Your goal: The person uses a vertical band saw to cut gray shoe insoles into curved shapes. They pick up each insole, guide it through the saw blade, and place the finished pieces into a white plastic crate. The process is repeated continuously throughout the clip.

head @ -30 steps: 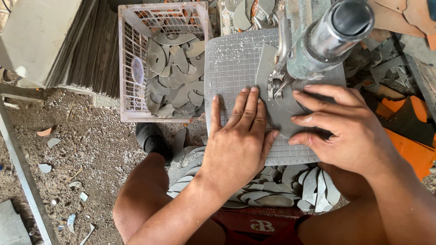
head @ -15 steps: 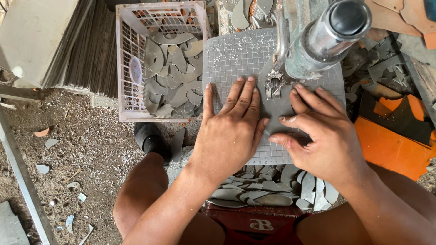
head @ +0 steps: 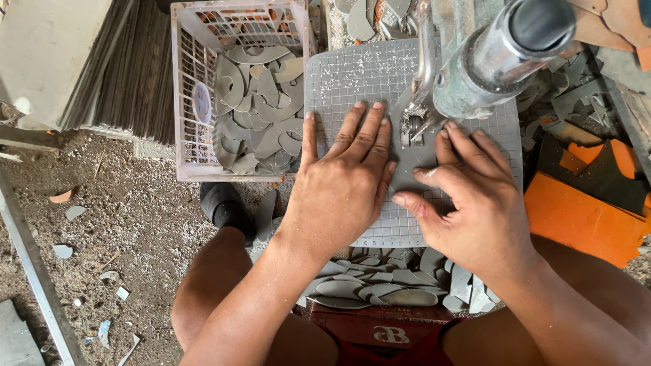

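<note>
A thin grey sheet piece (head: pixel 413 163) is being pressed flat on the gridded cutting plate (head: pixel 352 74), just under the machine's cutting head (head: pixel 415 125). The left hand (head: pixel 339 193) is being laid open, palm down, left of the head; the right hand (head: pixel 475 203) is being spread open, fingertips on the piece. A white crate (head: pixel 183 88) of grey offcuts (head: pixel 261 108) is standing left of the plate.

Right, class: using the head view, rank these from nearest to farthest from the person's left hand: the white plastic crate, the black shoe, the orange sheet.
From the left hand:
1. Black shoe, just lower left of it on the floor.
2. White plastic crate, up and to its left.
3. Orange sheet, far right, beyond the right hand.
</note>
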